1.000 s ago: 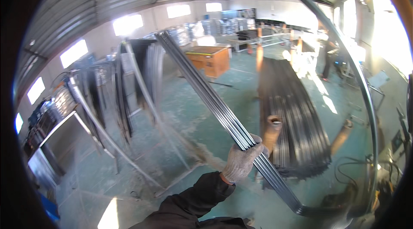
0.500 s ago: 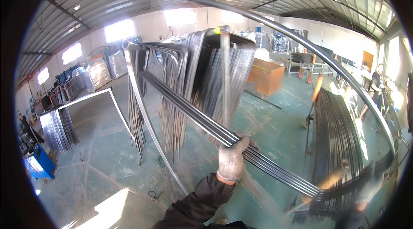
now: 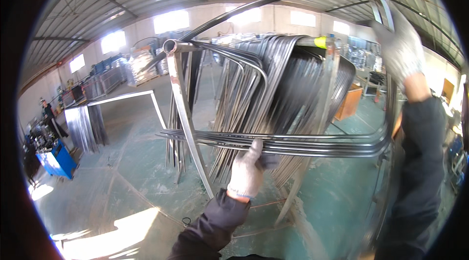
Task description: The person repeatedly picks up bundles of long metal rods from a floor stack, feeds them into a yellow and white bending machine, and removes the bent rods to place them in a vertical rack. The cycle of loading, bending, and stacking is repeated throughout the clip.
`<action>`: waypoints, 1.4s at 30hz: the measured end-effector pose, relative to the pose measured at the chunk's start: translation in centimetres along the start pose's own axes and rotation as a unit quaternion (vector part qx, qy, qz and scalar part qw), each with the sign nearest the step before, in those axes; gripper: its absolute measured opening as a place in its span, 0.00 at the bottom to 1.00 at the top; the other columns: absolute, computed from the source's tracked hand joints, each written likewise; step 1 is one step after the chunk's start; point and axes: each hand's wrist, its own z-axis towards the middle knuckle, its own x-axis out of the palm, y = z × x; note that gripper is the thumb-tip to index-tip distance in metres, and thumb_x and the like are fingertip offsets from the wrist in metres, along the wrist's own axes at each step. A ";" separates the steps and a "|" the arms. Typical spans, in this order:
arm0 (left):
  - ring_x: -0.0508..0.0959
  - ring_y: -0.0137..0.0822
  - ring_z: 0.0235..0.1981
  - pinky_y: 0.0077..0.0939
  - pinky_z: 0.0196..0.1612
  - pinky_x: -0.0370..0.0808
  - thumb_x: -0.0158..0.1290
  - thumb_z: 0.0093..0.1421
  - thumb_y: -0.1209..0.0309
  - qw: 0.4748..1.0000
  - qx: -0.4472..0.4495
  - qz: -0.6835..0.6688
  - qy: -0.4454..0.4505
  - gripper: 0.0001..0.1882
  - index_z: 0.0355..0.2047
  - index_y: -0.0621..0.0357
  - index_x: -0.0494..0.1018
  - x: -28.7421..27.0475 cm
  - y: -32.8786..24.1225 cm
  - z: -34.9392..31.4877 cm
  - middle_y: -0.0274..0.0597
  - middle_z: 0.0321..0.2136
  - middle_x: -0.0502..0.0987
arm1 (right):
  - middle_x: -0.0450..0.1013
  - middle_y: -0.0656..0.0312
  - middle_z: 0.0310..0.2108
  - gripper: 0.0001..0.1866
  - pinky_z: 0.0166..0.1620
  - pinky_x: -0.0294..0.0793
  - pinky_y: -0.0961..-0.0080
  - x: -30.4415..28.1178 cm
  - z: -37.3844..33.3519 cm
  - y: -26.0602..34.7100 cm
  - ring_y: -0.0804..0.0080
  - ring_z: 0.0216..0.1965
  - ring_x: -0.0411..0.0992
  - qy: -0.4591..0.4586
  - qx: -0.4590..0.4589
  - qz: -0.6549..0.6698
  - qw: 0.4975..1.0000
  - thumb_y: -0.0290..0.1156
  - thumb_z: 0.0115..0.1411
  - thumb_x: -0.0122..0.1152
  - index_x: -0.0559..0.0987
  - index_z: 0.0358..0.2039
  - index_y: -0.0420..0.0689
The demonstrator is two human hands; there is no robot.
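Note:
I hold a bundle of several dark, U-shaped bent metal tubes (image 3: 337,145) in front of me. My left hand (image 3: 248,169), in a pale work glove, is closed around their lower legs, which lie almost level. My right hand (image 3: 401,50), gloved too and blurred, is raised at the upper right, closed on the bundle near its top bend. The upper legs arch leftward over a metal rack (image 3: 181,94). Many similar bent tubes (image 3: 278,74) hang over this rack, just behind the bundle. Their lower ends are partly hidden by the held tubes.
Yellow-green tape (image 3: 320,42) marks the rack's far end. To the left stands a white frame (image 3: 122,98) hung with more tubes, near a blue machine base (image 3: 57,160). An orange-brown box (image 3: 349,104) sits behind the rack. Wrapped pallets (image 3: 142,67) line the back wall.
My right hand has risen from the lower right to the upper right. The bundle's lower legs have swung from a steep slant to nearly level. My view has turned to the right.

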 end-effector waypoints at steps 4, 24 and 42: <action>0.86 0.34 0.34 0.30 0.43 0.84 0.64 0.78 0.67 0.942 0.210 0.258 -0.044 0.11 0.47 0.64 0.81 -2.8 -4.4 -3.7 0.44 0.39 0.87 | 0.84 0.35 0.51 0.23 0.61 0.80 0.49 9.7 1.6 8.3 0.34 0.56 0.82 0.107 0.008 0.097 0.989 0.40 0.71 0.68 0.82 0.62 0.42; 0.84 0.46 0.39 0.42 0.47 0.81 0.65 0.66 0.72 0.918 0.073 0.390 -0.027 0.13 0.48 0.60 0.78 -15.0 -13.6 0.4 0.50 0.46 0.84 | 0.88 0.47 0.42 0.15 0.49 0.87 0.49 52.3 -4.0 27.0 0.46 0.46 0.89 0.185 -0.136 0.161 0.960 0.34 0.75 0.56 0.87 0.53 0.45; 0.79 0.40 0.29 0.39 0.31 0.75 0.66 0.62 0.82 0.864 0.132 0.453 -0.176 0.11 0.40 0.58 0.75 -11.0 -13.0 5.2 0.43 0.31 0.78 | 0.87 0.47 0.49 0.18 0.63 0.80 0.48 81.4 -3.7 30.3 0.44 0.53 0.86 0.201 -0.128 0.147 0.960 0.31 0.77 0.50 0.82 0.60 0.42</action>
